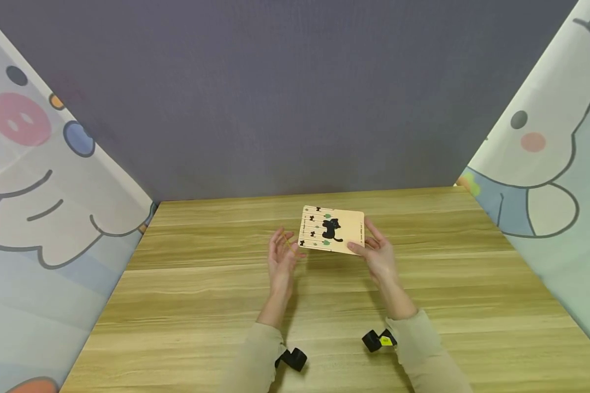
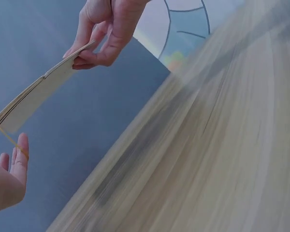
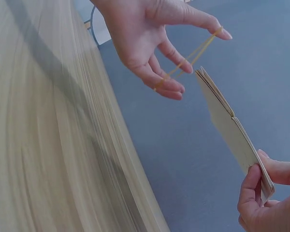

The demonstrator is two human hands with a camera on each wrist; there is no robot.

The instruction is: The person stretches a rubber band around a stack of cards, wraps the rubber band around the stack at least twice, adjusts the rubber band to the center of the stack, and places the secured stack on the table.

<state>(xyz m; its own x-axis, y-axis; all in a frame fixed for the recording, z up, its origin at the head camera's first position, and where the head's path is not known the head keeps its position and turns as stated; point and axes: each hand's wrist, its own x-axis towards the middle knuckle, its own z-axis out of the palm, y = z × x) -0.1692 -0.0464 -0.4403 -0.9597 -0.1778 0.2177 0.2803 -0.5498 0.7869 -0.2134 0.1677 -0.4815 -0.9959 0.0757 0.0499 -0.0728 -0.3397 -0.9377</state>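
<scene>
- Backdrop: dark grey and upright, rising behind the far edge of the surface in my head view.
- The surface: wood-grained, yellow-brown, crossed by streaks running roughly parallel to its far edge.
- Left sheet and right sheet: pale, printed with large cartoon animals, flanking the left and right edges of the surface.
- Left sleeve and right sleeve: beige, reaching in over the near edge.
- Right hand: raised above the surface; I see its grip pinching one end of the booklet, thumb on the printed face, fingers beneath.
- Left hand: raised beside the booklet's other end, on the side toward the left edge; its grip is spread, fingers apart.
- The booklet: held in the air, tilted, over the far half of the surface, roughly midway between the left and right edges; cream, bearing a black cat. My wrist views show its layered edge.
- Wrist devices, left and right: black, at the cuffs; the right bears a yellow label.
- Elastic band: thin, yellow, stretched across the left hand's fingers, just beside the booklet; whether they touch I cannot tell.
</scene>
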